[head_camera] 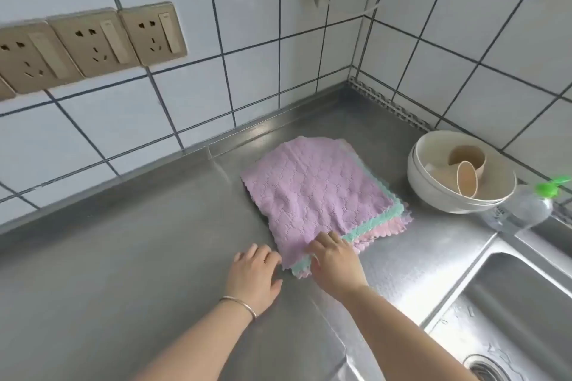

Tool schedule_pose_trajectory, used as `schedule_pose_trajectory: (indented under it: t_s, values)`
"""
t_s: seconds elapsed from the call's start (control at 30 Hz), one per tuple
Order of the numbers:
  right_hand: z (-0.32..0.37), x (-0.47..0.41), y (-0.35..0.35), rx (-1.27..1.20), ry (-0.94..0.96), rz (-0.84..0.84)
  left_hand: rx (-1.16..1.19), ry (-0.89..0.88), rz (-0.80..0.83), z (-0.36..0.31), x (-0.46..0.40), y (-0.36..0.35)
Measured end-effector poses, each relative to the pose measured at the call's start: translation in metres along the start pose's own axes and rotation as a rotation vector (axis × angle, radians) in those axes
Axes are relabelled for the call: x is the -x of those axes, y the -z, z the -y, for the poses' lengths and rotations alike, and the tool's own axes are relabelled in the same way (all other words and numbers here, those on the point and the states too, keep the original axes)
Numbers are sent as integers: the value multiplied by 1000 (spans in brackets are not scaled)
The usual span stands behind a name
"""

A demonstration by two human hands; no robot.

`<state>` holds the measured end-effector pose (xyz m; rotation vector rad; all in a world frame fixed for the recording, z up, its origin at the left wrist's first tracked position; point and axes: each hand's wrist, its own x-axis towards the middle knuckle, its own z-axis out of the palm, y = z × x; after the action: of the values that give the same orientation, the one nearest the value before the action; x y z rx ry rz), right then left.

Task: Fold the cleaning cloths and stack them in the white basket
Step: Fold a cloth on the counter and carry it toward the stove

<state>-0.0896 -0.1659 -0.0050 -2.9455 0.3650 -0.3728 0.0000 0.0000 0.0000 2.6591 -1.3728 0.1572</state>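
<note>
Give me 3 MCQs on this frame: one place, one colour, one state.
1. Where does the stack of cloths lie?
A. in the sink
B. on the steel counter
C. in a basket

2. What colour is the top cloth?
A. purple
B. yellow
C. black

3. What is the right hand doing?
A. hanging away from the cloths
B. holding the bottle
C. working at the stack's near corner

Key: B, the stack lies flat on the counter, left of the sink. A, purple is on top, with teal and pink edges showing beneath. C, its fingers are at the near corner, while the left hand rests on the counter beside the stack.
</note>
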Motion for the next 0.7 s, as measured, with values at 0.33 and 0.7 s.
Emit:
schedule_pose_trajectory:
  t_s: [0.33, 0.7]
  values:
    - [-14, -2, -23, -123, -92, 9, 40, 31, -45, -9, -29, -35]
    - [-4, -9, -10, 25, -58, 11, 286, -56, -39, 12, -37, -16]
